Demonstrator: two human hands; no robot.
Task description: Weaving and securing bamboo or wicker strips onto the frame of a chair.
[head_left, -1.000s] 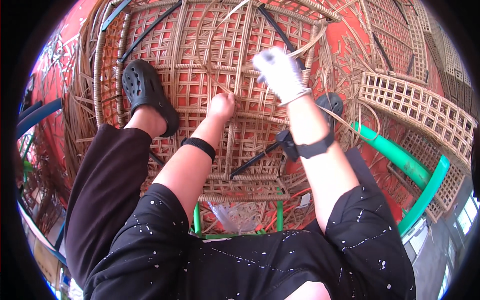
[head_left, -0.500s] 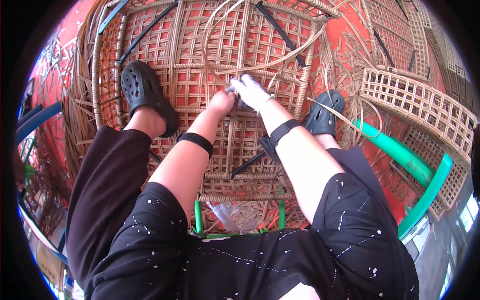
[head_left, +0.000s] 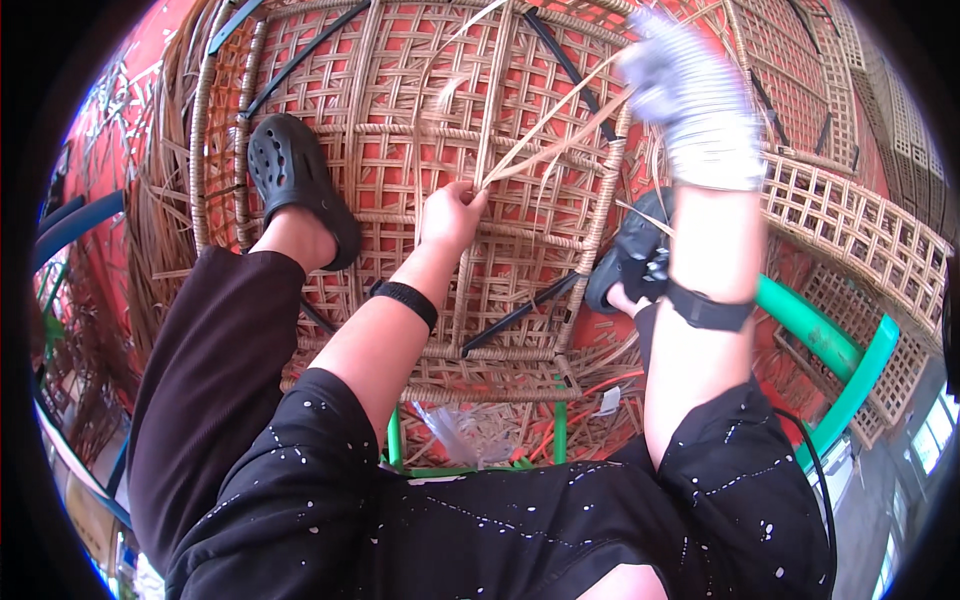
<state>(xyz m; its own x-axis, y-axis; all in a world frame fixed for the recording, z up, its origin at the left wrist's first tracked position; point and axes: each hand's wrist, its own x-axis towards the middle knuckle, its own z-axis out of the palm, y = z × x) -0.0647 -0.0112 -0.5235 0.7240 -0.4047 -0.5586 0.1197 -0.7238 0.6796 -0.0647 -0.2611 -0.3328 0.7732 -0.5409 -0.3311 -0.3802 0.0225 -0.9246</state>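
Observation:
A large woven rattan frame [head_left: 376, 188] lies before me, with an open lattice of strips and cord-wrapped rods. Near its middle, my bare left hand [head_left: 453, 217] pinches a pale rattan strip [head_left: 540, 153] against a wrapped rod. From those fingers the strip runs taut up and right, in two lengths, to my right hand [head_left: 700, 120]. That hand wears a white and grey striped glove and is raised over the frame's right edge. Motion blurs its fingers, but they look closed round the strip.
Dark clogs are on my feet, the left clog [head_left: 300, 185] resting on the frame. More lattice panels [head_left: 855, 215] lie to the right, beside a green curved piece [head_left: 815, 330]. Loose strips [head_left: 172, 190] pile at the left on a red floor.
My right hand has swung from beside the left hand up and right, drawing the strip taut. The left hand has stayed near the rod. My right foot has shifted slightly.

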